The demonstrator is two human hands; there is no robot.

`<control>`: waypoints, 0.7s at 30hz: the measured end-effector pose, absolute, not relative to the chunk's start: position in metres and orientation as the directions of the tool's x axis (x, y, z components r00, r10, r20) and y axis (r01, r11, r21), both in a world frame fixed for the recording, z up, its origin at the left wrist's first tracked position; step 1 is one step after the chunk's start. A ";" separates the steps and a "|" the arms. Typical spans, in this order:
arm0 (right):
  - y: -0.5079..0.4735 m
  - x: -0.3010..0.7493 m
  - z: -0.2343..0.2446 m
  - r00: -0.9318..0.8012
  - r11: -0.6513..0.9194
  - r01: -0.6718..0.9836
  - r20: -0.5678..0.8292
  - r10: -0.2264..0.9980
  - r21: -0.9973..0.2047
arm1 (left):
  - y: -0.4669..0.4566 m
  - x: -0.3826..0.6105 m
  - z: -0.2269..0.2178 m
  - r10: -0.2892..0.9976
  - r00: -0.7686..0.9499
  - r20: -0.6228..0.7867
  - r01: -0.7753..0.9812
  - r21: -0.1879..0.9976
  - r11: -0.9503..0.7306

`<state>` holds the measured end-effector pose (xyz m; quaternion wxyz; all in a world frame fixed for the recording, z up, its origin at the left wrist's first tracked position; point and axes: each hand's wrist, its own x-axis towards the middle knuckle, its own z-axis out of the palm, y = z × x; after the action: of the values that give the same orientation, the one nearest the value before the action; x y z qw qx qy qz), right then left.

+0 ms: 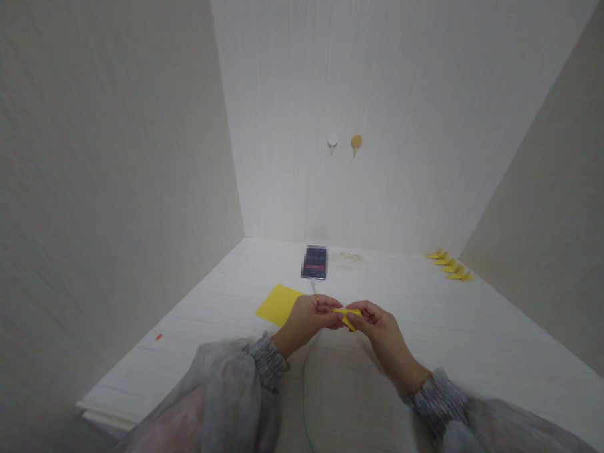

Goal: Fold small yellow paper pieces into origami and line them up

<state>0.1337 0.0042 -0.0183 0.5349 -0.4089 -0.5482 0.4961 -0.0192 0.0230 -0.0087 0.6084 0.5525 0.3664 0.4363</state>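
Note:
Over the white desk (pixel 477 341), my left hand (pixel 310 318) and my right hand (pixel 378 326) meet at the fingertips. Both pinch a small folded piece of yellow paper (pixel 349 316) between them, held a little above the surface. Just left of my left hand lies a flat stack of yellow paper sheets (pixel 278 303).
A dark phone (pixel 315 262) lies beyond the hands, with a thin cable (pixel 305 387) running toward me. Several folded yellow paper pieces (pixel 450 265) sit in a row at the far right corner. Two hooks (pixel 343 143) hang on the back wall. Walls close in left and right.

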 end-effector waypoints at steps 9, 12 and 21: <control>0.006 0.134 -0.021 -0.097 0.166 -0.079 0.173 0.980 -0.983 | 0.025 -0.020 -0.014 0.932 0.359 0.055 -0.074 0.997 -0.030; 0.006 0.134 -0.021 -0.105 0.143 -0.093 0.153 0.983 -0.985 | 0.024 -0.020 -0.013 0.934 0.352 0.055 -0.066 0.997 -0.034; 0.007 0.134 -0.021 -0.080 0.132 -0.020 0.133 0.988 -0.991 | 0.025 -0.021 -0.013 0.935 0.351 0.050 -0.034 0.999 -0.041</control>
<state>0.1344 0.0073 -0.0212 0.5151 -0.4414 -0.5485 0.4889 -0.0207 0.0245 -0.0133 0.5759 0.5864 0.3843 0.4204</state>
